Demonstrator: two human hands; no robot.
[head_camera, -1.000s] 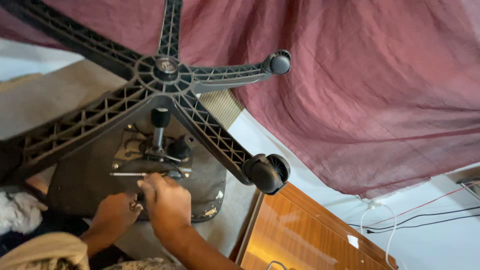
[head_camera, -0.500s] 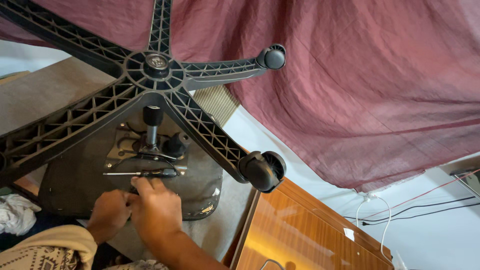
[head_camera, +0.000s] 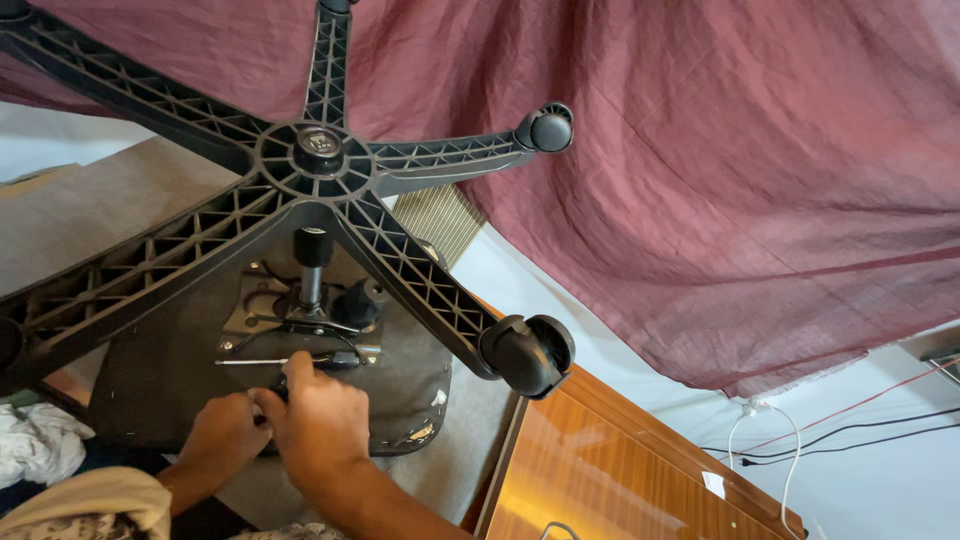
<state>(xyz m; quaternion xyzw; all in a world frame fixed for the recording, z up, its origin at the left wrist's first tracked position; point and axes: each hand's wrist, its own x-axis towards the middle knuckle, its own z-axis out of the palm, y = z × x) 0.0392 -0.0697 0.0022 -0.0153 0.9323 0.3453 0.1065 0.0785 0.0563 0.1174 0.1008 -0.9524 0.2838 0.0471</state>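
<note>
An office chair lies upturned, its black five-star base (head_camera: 320, 155) facing me, with castors (head_camera: 527, 355) on the arm ends. Under the base the gas column (head_camera: 311, 270) enters a metal mechanism plate (head_camera: 290, 325) on the dark seat underside (head_camera: 160, 370). My right hand (head_camera: 318, 420) is closed over a dark part at the plate's lower edge, beside a thin metal lever rod (head_camera: 260, 361). My left hand (head_camera: 222, 435) is closed next to it, touching the same spot. What the fingers grip is hidden.
A maroon cloth (head_camera: 720, 170) hangs across the upper right. A wooden cabinet (head_camera: 610, 460) stands below the castor. White and black cables (head_camera: 800, 445) run along the pale wall. Crumpled white cloth (head_camera: 35, 445) lies at the left edge.
The view has shifted, so the chair base sits lower and further right in frame. Both hands stay closed at the plate's lower edge, the right hand nudged slightly.
</note>
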